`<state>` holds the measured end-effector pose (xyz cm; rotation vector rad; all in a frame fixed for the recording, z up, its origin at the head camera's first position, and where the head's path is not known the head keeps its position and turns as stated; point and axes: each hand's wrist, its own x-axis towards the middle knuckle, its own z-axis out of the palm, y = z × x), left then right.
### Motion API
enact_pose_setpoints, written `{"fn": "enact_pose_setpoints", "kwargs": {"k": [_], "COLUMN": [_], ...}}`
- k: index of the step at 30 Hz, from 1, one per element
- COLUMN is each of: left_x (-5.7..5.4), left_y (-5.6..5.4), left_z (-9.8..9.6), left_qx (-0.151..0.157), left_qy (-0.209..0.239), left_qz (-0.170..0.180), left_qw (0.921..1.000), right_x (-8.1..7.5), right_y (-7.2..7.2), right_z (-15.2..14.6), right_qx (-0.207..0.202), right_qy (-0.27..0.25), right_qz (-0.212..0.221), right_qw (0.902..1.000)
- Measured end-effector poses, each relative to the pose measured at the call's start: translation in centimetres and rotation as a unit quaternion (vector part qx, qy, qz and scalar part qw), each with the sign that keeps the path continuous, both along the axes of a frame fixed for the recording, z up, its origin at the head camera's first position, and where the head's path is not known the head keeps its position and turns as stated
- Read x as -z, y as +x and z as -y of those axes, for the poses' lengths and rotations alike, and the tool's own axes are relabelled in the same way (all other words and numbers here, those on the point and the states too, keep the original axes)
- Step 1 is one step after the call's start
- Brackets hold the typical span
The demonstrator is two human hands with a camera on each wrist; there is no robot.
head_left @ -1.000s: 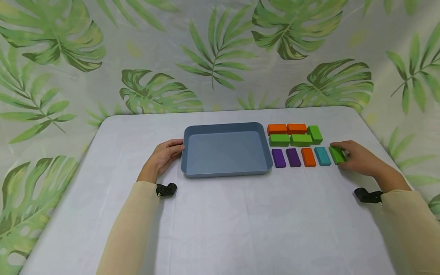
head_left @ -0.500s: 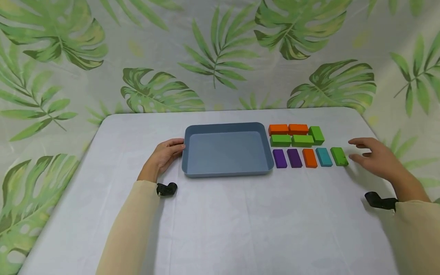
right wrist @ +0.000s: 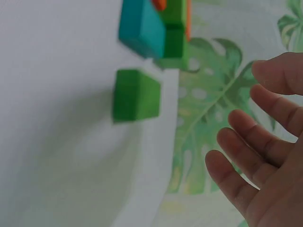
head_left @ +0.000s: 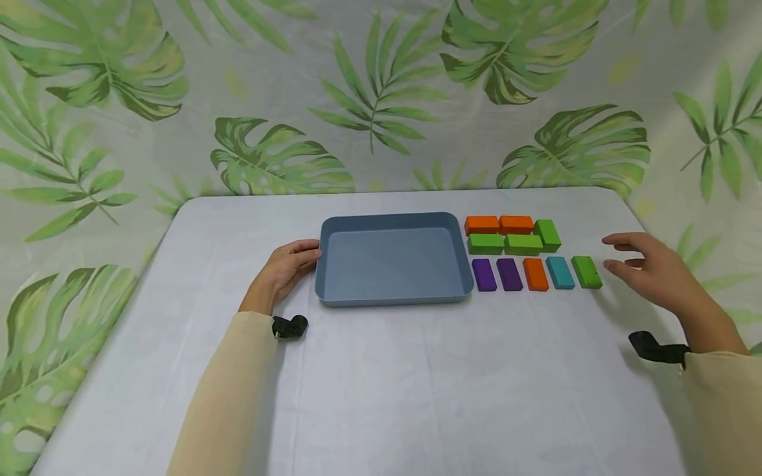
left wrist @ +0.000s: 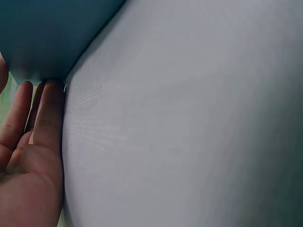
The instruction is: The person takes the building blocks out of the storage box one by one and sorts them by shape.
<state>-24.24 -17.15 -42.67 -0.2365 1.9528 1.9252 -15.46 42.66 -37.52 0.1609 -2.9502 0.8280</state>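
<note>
A shallow blue-grey tray (head_left: 394, 264) lies on the table, its inside bare. At its left end the left hand (head_left: 290, 268) touches the side with its fingertips; in the left wrist view, straight fingers (left wrist: 49, 116) meet the tray's wall (left wrist: 47, 42). On the right, the right hand (head_left: 651, 271) hovers with fingers spread and nothing held. Nearest to it is a green block (head_left: 587, 272), just left of the fingertips and apart from them. A blue block (head_left: 560, 272), an orange block (head_left: 536, 274) and two purple blocks (head_left: 509, 274) continue that front row toward the tray.
Behind the front row stand two orange blocks (head_left: 482, 224) in line, two green blocks (head_left: 485, 244) before them and another green block (head_left: 547, 235) at their right end. A leaf-patterned cloth (head_left: 381, 99) hangs behind the white-covered table (head_left: 381, 383).
The right hand has let go of the end green block in the front row and drawn back to the right. The left hand keeps its place at the tray.
</note>
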Motion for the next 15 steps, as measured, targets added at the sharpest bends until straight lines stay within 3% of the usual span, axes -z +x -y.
{"fn": "enact_pose_setpoints", "kwargs": {"k": [15], "left_x": [-0.1], "left_y": [-0.4], "left_z": [-0.6], "left_qx": [-0.003], "left_qy": [-0.001], "left_qz": [0.002], "left_qw": [1.0], "right_x": [-1.6], "right_y": [-0.1], "right_z": [3.7], "right_qx": [-0.045], "right_qy": [0.0], "right_qz": [-0.049], "right_qw": [0.9978]}}
